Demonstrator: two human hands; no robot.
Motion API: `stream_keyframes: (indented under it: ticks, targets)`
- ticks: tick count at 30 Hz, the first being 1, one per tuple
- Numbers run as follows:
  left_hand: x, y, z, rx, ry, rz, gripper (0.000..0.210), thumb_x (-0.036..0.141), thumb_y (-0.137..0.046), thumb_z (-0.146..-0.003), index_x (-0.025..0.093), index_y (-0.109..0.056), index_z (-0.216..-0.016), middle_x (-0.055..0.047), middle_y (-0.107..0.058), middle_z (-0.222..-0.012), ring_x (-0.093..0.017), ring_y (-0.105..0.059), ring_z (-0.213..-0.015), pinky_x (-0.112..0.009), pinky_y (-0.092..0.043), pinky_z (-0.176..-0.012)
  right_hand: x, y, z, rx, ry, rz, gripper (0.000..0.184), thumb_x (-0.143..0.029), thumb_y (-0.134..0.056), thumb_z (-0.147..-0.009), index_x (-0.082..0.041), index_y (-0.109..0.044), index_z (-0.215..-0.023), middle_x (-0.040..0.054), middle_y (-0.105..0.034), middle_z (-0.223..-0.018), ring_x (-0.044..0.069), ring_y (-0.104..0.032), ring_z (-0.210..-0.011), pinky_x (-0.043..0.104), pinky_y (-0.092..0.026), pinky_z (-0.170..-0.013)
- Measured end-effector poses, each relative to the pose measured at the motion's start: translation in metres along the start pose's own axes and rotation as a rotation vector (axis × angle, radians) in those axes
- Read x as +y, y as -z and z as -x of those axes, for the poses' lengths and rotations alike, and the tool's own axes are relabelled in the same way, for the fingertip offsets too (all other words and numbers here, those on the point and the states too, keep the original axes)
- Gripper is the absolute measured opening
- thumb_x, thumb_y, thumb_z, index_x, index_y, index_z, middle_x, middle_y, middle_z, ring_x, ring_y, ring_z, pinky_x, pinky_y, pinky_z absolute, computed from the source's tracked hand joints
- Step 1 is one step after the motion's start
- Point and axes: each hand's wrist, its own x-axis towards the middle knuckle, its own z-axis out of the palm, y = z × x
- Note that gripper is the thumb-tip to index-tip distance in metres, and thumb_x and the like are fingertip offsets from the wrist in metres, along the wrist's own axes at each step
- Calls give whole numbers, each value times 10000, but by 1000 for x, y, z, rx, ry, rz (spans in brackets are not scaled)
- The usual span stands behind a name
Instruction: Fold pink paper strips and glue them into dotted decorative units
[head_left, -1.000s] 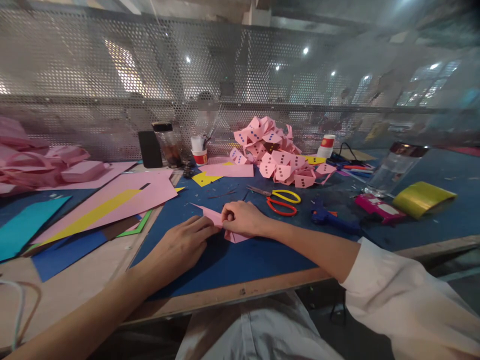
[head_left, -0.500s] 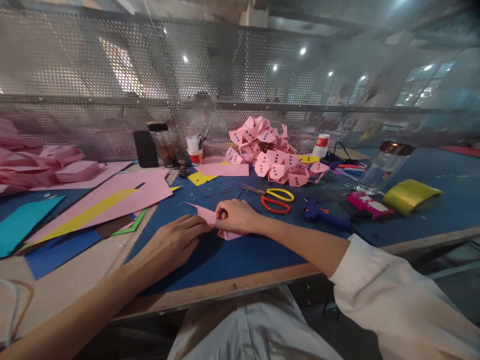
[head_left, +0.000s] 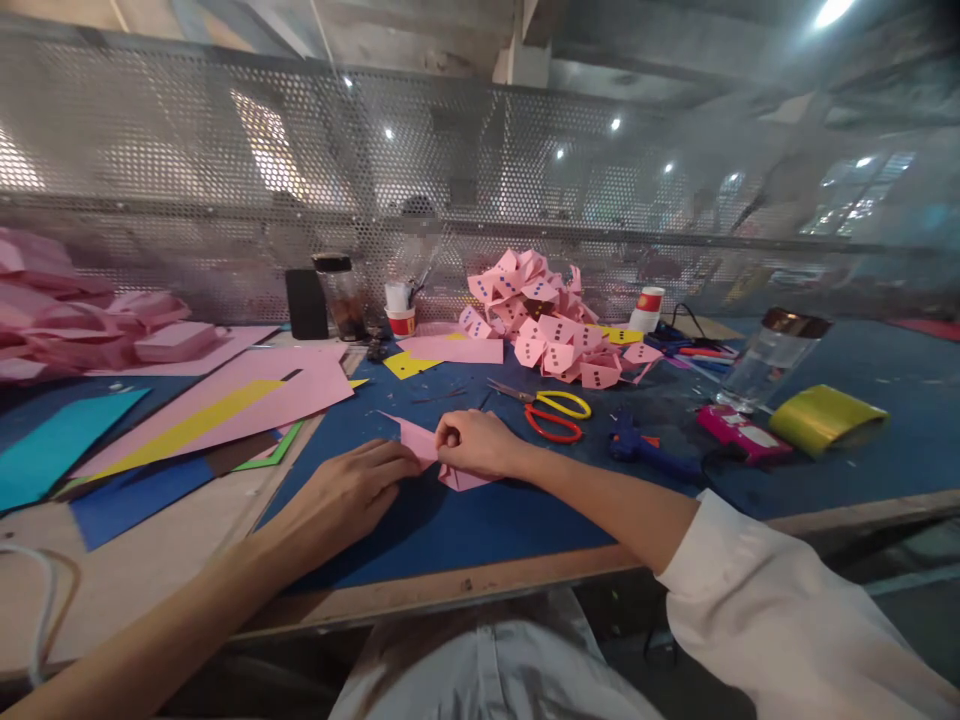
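Note:
A folded piece of pink paper point(head_left: 463, 479) lies on the blue tabletop in front of me, partly covered by both hands. My left hand point(head_left: 365, 487) has its fingers together on the paper's left part. From the right, my right hand point(head_left: 476, 441) pinches the paper near its middle, thumb and forefinger closed. Just beyond the right hand lie scissors point(head_left: 553, 412) with one yellow and one red handle loop. A blue glue gun point(head_left: 649, 448) rests to the right of them.
Behind stands a heap of folded pink paper pieces point(head_left: 555, 325) with dark dots. Coloured sheets point(head_left: 225, 400) and pink paper parts point(head_left: 97, 320) cover the left side. A glass bottle point(head_left: 776, 360), a magenta box point(head_left: 742, 433) and a gold roll point(head_left: 827, 420) are at right. A perforated metal screen point(head_left: 420, 150) closes the back.
My view has tilted up a little and shifted left, so everything sits slightly lower and further right. Both hands stay on the pink paper, with hardly any change in their grip.

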Motion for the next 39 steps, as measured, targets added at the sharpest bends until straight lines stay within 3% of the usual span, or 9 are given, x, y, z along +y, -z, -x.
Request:
stream_keyframes:
  ticks: [17, 26, 31, 39]
  targets:
    - [-2, -2, -4, 9, 37, 4, 356, 55, -423, -862, 205, -703, -1024, -54, -712, -1120, -197, -659, -1040, -325, -507, -937, -2, 2, 0, -12, -21, -45, 157, -255, -593, -790, -236, -718, -882, -12, -750, -912, 175, -664, -862, 257, -417, -718]
    - [-5, -3, -2, 19, 37, 4, 348, 49, -433, -852, 219, -687, -1018, -42, -710, -1120, -191, -658, -1037, -304, -504, -922, 10, 9, -3, -15, 62, -149, 159, -195, -580, -840, -184, -705, -939, 18, -742, -948, 147, -660, -855, 223, -437, -722]
    - [0, -1, -3, 5, 69, 6, 379, 38, -423, -840, 217, -664, -1071, -51, -707, -1076, -203, -652, -1026, -317, -499, -923, 11, 15, 4, 110, 76, 35, 126, -194, -582, -843, -207, -691, -902, 16, -739, -947, 155, -656, -831, 236, -410, -688]
    - [-2, -5, -5, 19, 98, 43, 345, 74, -410, -893, 210, -620, -1131, -64, -679, -1108, -216, -630, -1038, -327, -481, -904, 3, 17, 17, 176, 128, 320, 157, -195, -538, -893, -223, -692, -897, 31, -748, -930, 205, -664, -890, 289, -406, -746]
